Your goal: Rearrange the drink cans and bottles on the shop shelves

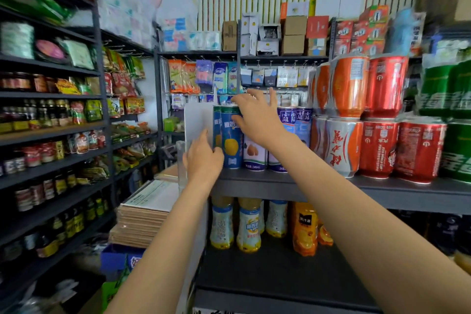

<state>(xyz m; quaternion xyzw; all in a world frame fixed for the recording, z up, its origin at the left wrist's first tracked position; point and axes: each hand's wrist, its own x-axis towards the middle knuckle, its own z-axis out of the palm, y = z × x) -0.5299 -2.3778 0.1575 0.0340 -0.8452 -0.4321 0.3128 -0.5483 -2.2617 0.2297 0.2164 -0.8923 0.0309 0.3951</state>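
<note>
Both hands on the blue cans, left end of the shelf.

Nearest, at seven o'clock, the left hand [204,158] curls round the base of the blue can [230,139], thumb side against it. Just beyond, at twelve, the right hand [257,117] lies over the can tops, fingers spread. I'd steady low and guide from above, sliding rather than lifting, so the white cans [254,154] just beside at three o'clock don't topple. Farther right, the red cans [379,150] stand stacked.
</note>
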